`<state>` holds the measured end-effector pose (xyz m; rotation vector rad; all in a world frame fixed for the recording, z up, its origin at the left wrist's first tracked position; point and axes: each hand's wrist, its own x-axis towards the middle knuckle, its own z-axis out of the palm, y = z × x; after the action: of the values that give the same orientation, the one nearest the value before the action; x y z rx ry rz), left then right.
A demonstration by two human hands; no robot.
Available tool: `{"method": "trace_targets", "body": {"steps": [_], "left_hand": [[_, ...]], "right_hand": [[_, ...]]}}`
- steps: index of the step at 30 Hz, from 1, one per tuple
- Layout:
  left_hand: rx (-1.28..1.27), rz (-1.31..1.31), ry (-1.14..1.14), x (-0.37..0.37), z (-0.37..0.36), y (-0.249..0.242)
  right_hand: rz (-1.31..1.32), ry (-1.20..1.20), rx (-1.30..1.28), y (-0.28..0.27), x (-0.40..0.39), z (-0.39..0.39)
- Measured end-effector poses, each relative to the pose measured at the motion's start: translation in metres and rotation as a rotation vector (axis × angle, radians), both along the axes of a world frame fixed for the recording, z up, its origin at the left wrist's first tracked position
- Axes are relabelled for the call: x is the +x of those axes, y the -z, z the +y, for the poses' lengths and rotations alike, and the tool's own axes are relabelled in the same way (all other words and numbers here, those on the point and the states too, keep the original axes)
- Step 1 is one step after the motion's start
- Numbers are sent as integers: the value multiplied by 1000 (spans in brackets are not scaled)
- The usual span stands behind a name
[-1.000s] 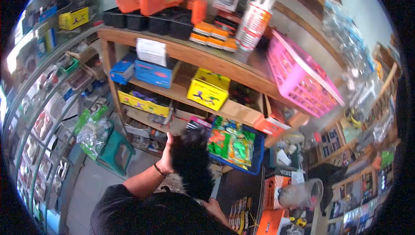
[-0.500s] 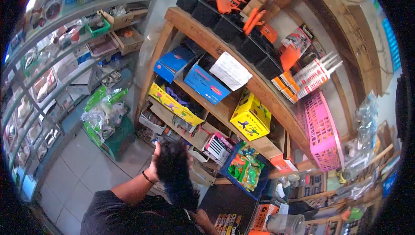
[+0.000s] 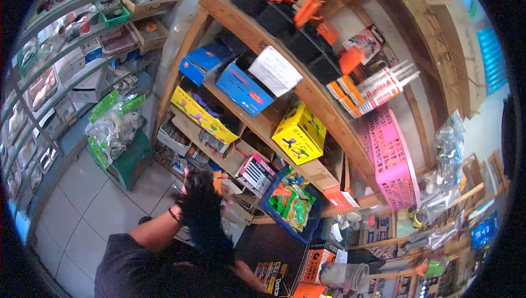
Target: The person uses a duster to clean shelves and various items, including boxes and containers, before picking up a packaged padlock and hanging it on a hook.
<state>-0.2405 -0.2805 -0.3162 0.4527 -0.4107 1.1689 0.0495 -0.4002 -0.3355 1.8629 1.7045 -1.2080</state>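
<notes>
A dark, fuzzy mass [image 3: 205,216] covers most of both hands. My left hand [image 3: 178,208] shows at its left edge, above a dark wrist band, with its fingers mostly hidden. On the other side, parts of my right hand [image 3: 227,205] appear, blurred. A small orange item [image 3: 217,182] lies between the hands, near the right fingers; whether either hand grips it is unclear. Both hands are in front of the low shelf compartments, left of the blue crate [image 3: 267,202] of green and orange packets.
Wooden shelving [image 3: 263,40] carries a yellow box [image 3: 298,133], blue boxes [image 3: 244,88] and a pink basket [image 3: 392,158]. Plastic-wrapped goods [image 3: 118,128] rest on a green stool [image 3: 129,169] at left. A clear container [image 3: 344,277] stands at lower right.
The view has shifted, so the shelves appear further left and slightly higher. The hands also appear further left, and the orange item now shows between them.
</notes>
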Motion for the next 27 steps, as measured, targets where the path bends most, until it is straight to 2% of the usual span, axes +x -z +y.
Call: {"method": "trace_targets", "body": {"steps": [2, 3, 4, 5, 6, 7, 8, 9, 10, 11, 12, 14, 15, 16, 18, 19, 20, 22, 23, 24, 25, 26, 27], "left_hand": [[-577, 53, -96, 19, -24, -35], [-600, 328, -285, 29, -23, -39], [-609, 396, -381, 42, -24, -50], [-452, 240, -242, 54, -24, -42], [-303, 88, -93, 64, -19, -29], [39, 110, -32, 71, -6, -23], [38, 137, -14, 81, -13, -33], [-238, 196, -54, 93, -25, -51], [-514, 254, -107, 106, -32, -63], [-571, 399, -251, 120, -30, -63], [-571, 424, -254, 129, -31, -64], [-406, 76, 10, 144, -35, -65], [-138, 280, -55, 146, -19, -17], [-192, 304, -76, 151, -20, -21], [-337, 171, -71, 170, -38, -54], [-591, 156, -239, 181, -39, -64], [-580, 397, -296, 185, -46, -80], [-558, 373, -310, 185, -46, -73], [-223, 289, -172, 178, -32, -45], [114, 199, -32, 169, -19, -21], [132, 218, -14, 165, -21, -42], [123, 218, -16, 164, -29, -56], [-239, 168, -105, 164, -37, -67]], "right_hand": [[47, -20, 38, 0, 15, 4], [72, -18, 57, 19, 36, 3], [177, -44, 148, 49, 65, -6], [282, -62, 235, 71, 83, -12], [310, -42, 245, 66, 86, -9], [216, -78, 35, 37, 78, -4], [124, -120, -180, 20, 75, -5], [152, -108, -182, 20, 77, -13], [156, 103, -127, 20, 81, -19], [156, 310, -75, 23, 85, -23], [181, 313, -83, 46, 98, -29], [587, 85, 116, 103, 121, -43], [435, -101, -47, 33, 109, -27], [469, -94, -48, 22, 115, -25], [511, 26, -139, 15, 120, -18], [511, 127, -102, 12, 121, -21], [517, 122, -120, 10, 121, -20], [375, -34, -90, 3, 118, -20], [374, -42, -105, 5, 121, -22], [429, -149, -44, 9, 125, -20], [484, -254, 21, 14, 127, -18], [485, -255, 11, 24, 126, -14], [498, -48, -66, 29, 121, -8]]}}
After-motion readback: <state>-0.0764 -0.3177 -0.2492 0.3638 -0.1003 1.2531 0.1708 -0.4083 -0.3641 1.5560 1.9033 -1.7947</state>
